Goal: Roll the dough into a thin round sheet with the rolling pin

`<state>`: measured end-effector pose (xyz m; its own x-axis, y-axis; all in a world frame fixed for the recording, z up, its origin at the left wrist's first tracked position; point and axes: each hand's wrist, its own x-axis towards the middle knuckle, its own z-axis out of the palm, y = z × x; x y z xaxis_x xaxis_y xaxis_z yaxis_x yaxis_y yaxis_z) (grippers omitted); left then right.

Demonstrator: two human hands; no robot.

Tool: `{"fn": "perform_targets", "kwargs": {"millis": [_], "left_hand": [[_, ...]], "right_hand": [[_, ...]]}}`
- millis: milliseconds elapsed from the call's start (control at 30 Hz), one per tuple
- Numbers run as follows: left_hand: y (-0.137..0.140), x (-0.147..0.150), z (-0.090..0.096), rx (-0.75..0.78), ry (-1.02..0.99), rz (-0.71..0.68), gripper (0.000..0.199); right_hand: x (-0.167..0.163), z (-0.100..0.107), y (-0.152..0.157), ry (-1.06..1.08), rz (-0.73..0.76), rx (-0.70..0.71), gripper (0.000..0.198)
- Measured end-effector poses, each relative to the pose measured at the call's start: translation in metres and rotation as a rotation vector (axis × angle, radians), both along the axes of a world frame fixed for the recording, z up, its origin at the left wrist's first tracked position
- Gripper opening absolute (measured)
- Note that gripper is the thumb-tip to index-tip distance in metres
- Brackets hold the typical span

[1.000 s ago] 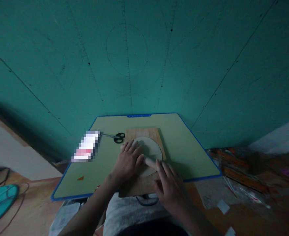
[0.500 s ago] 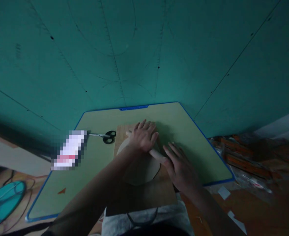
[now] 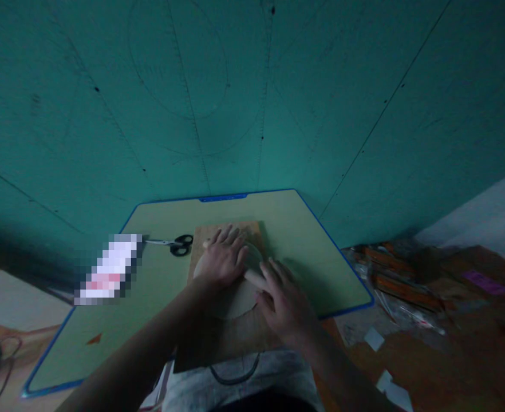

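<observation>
My left hand (image 3: 223,257) lies flat, fingers stretched forward, on a pale rolling pin (image 3: 256,279). My right hand (image 3: 284,297) rests over the pin's right end, its fingers extended and the thumb apart on the near side; that end is hidden beneath it. Under the pin is a flat, round, pale sheet that looks like dough or clay (image 3: 233,303). The sheet lies on a wooden board (image 3: 218,343), whose near edge reaches my lap. Scissors with black handles (image 3: 181,245) lie left of the board.
A greenish tabletop with a blue rim (image 3: 351,305) stands against a green wall (image 3: 235,126). At its left edge is a blurred-out white item (image 3: 113,269), with a small brown triangular scrap (image 3: 93,339) nearer me. Plastic-wrapped items (image 3: 402,286) and paper pieces (image 3: 394,393) lie on the floor at right.
Both hands and the rolling pin have shifted left and slightly nearer me across the sheet. My right hand now covers more of the pin's end. The whole view has also moved.
</observation>
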<state>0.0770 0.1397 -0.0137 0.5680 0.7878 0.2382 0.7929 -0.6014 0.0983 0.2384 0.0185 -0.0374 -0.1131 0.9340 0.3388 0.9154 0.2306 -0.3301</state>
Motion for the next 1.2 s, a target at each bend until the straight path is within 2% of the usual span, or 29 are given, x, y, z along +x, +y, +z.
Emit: {"fn": "perform_targets", "kwargs": {"millis": [100, 200, 400, 567, 667, 800, 900, 967, 1100, 1200], "left_hand": [[-0.022, -0.034, -0.008, 0.040, 0.016, -0.036, 0.053], [-0.024, -0.039, -0.007, 0.011, 0.045, -0.035, 0.055], [0.011, 0.014, 0.005, -0.044, 0.096, 0.016, 0.058], [0.042, 0.054, 0.011, -0.136, 0.115, 0.096, 0.059], [0.057, 0.070, 0.011, -0.161, 0.126, 0.146, 0.057], [0.066, 0.081, 0.012, -0.130, 0.105, 0.180, 0.053], [0.056, 0.072, 0.015, -0.092, 0.087, 0.179, 0.049], [0.040, 0.054, 0.014, -0.071, 0.086, 0.160, 0.046], [0.006, 0.002, 0.001, 0.024, 0.085, 0.087, 0.049], [-0.007, -0.025, -0.007, 0.095, 0.100, 0.042, 0.051]], "right_hand": [[-0.026, 0.009, -0.027, -0.011, 0.107, 0.009, 0.064], [-0.031, 0.015, -0.030, -0.043, 0.117, -0.004, 0.067], [0.011, 0.013, 0.016, -0.157, 0.002, -0.064, 0.047], [0.045, 0.019, 0.054, -0.207, -0.008, -0.237, 0.043], [0.053, 0.026, 0.071, -0.267, -0.011, -0.305, 0.040], [0.047, 0.034, 0.080, -0.291, -0.137, -0.305, 0.042], [0.034, 0.033, 0.070, -0.263, -0.220, -0.191, 0.044], [0.023, 0.031, 0.056, -0.254, -0.214, -0.144, 0.045], [0.004, 0.029, 0.027, -0.269, -0.134, -0.174, 0.047], [0.000, 0.030, 0.021, -0.285, -0.151, -0.183, 0.050]]}}
